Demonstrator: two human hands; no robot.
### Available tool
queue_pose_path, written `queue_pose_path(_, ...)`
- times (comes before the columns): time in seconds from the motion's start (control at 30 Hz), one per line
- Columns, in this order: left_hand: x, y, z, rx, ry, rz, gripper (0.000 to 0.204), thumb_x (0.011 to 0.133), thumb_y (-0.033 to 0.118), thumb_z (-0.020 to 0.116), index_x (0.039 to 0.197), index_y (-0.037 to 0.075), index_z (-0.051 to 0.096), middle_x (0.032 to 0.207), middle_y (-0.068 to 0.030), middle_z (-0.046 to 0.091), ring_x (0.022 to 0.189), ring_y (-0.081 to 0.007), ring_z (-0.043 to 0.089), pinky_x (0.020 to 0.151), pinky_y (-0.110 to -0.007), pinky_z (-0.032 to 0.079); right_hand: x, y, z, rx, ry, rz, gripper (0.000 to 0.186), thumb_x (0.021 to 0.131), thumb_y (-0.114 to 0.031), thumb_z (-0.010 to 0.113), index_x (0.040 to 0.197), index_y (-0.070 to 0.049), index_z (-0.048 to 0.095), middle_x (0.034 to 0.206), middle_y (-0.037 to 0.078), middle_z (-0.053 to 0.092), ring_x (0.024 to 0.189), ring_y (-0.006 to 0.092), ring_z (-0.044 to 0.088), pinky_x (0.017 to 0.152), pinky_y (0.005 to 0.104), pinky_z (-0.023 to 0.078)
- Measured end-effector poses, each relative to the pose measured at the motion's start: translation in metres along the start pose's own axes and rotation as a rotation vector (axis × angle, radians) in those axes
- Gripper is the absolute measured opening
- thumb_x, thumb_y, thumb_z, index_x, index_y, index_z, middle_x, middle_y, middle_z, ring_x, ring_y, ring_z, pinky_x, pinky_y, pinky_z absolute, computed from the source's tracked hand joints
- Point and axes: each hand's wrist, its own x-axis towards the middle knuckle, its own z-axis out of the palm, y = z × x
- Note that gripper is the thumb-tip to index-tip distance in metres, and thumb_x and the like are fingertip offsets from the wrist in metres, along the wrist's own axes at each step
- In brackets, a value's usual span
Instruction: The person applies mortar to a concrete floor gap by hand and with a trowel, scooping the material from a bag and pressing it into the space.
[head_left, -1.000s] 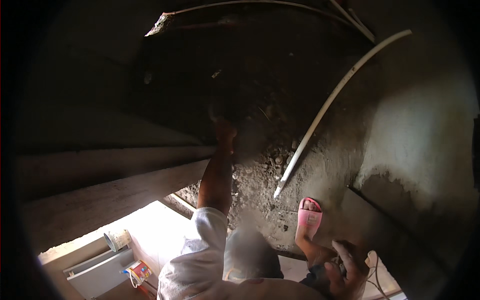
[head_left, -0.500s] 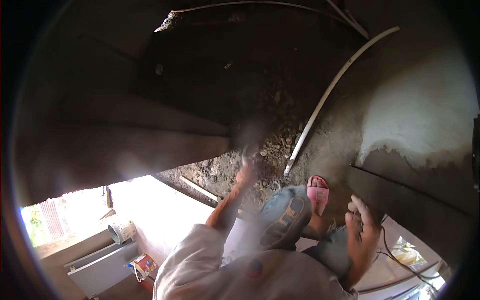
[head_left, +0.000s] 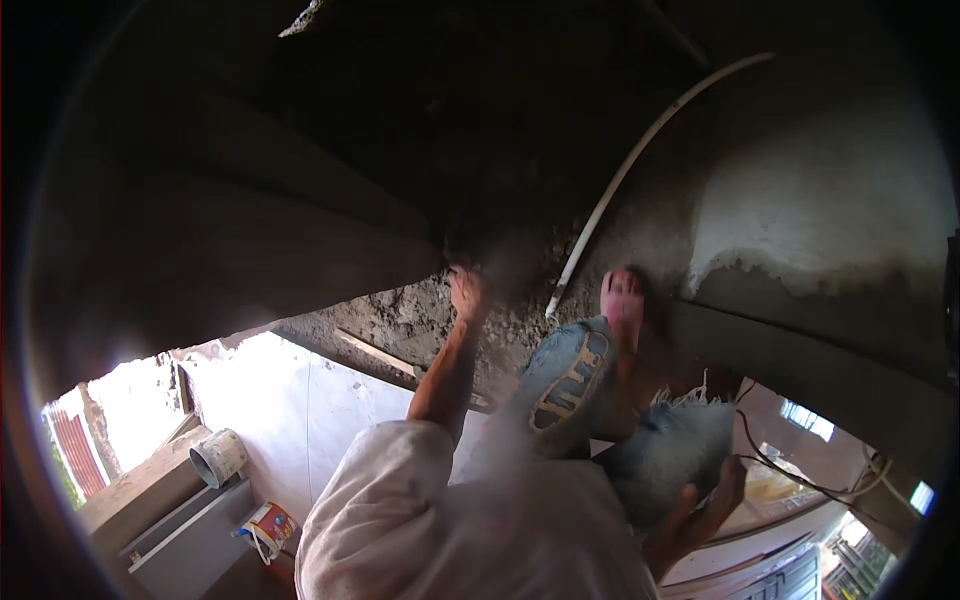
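My left hand (head_left: 466, 298) reaches to the lower edge of a dark overhanging slab (head_left: 260, 280), fingertips bent beside pale, broken rubble (head_left: 400, 325); whether they hold anything is unclear in the shadow. My right hand (head_left: 700, 515) is low at the right, beside ripped blue jeans (head_left: 650, 460), fingers curved and apart, holding nothing visible. One knee, with tan stitched patches (head_left: 560, 380), is bent up between my arms. My foot in a pink slide sandal (head_left: 622, 305) stands on the dirty ground near a white pipe (head_left: 620, 177).
A wooden strip (head_left: 375, 351) lies on the rubble. At lower left are a grey cylinder (head_left: 215, 460), leaning panels (head_left: 190, 545) and a small colourful bucket (head_left: 267, 528). Dark cables (head_left: 790, 480) hang at lower right. A partly plastered grey surface (head_left: 810, 230) is at right.
My left hand moved back from the darker area, then slightly up to the slab's edge. My bent knee came into view. My right hand dropped lower, and my sandalled foot appears farther up the picture.
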Motion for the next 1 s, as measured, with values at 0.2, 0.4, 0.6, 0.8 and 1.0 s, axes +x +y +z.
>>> queue_pose_path(0.2, 0.028, -0.007, 0.011, -0.043, -0.152, -0.123, 0.057, 0.087, 0.026, 0.054, 0.132, -0.008, 0.043, 0.116, -0.0317, 0.056, 0.101, -0.0442, 0.058, 0.079, -0.050, 0.050, 0.019, -0.010, 0.041, -0.064, -0.077, 0.046, 0.056, 0.095, -0.042, 0.056, 0.131, 0.001, 0.052, 0.136, 0.025, 0.043, 0.124, 0.0430, 0.045, 0.102, 0.0540, 0.036)
queue_pose_path(0.4, 0.044, -0.064, 0.029, 0.274, -0.178, 0.156, 0.066, 0.086, 0.037, 0.059, 0.133, -0.007, 0.043, 0.107, -0.0282, 0.061, 0.089, -0.0443, 0.062, 0.080, -0.051, 0.049, 0.041, -0.013, 0.053, -0.011, -0.067, -0.102, 0.059, 0.093, -0.048, 0.055, 0.125, 0.001, 0.056, 0.130, 0.027, 0.043, 0.124, 0.0463, 0.043, 0.099, 0.0581, 0.038)
queue_pose_path(0.6, -0.046, 0.009, -0.005, -0.056, -0.280, 0.096, 0.075, 0.091, 0.033, 0.054, 0.142, -0.011, 0.020, 0.095, -0.0299, 0.061, 0.087, -0.0421, 0.062, 0.073, -0.049, 0.051, 0.051, -0.006, 0.064, -0.051, 0.041, -0.056, 0.056, 0.091, -0.041, 0.059, 0.126, 0.002, 0.056, 0.132, 0.028, 0.045, 0.124, 0.0430, 0.044, 0.100, 0.0564, 0.037)
queue_pose_path(0.8, -0.141, 0.021, -0.106, -0.061, -0.507, -0.250, 0.034, 0.092, 0.025, 0.046, 0.120, 0.006, 0.039, 0.104, -0.0271, 0.060, 0.091, -0.0488, 0.061, 0.073, -0.057, 0.047, 0.059, -0.011, 0.064, -0.003, 0.045, -0.076, 0.055, 0.090, -0.038, 0.060, 0.126, 0.003, 0.057, 0.132, 0.028, 0.046, 0.124, 0.0436, 0.045, 0.101, 0.0549, 0.036)
queue_pose_path(1.0, -0.129, 0.023, -0.096, -0.214, -0.243, -0.486, 0.027, 0.091, 0.018, 0.051, 0.112, 0.004, 0.039, 0.107, -0.0294, 0.053, 0.095, -0.0492, 0.057, 0.077, -0.056, 0.045, 0.061, -0.018, 0.062, -0.007, -0.004, -0.153, 0.053, 0.091, -0.034, 0.058, 0.129, 0.003, 0.055, 0.131, 0.027, 0.043, 0.123, 0.0442, 0.045, 0.095, 0.0543, 0.041)
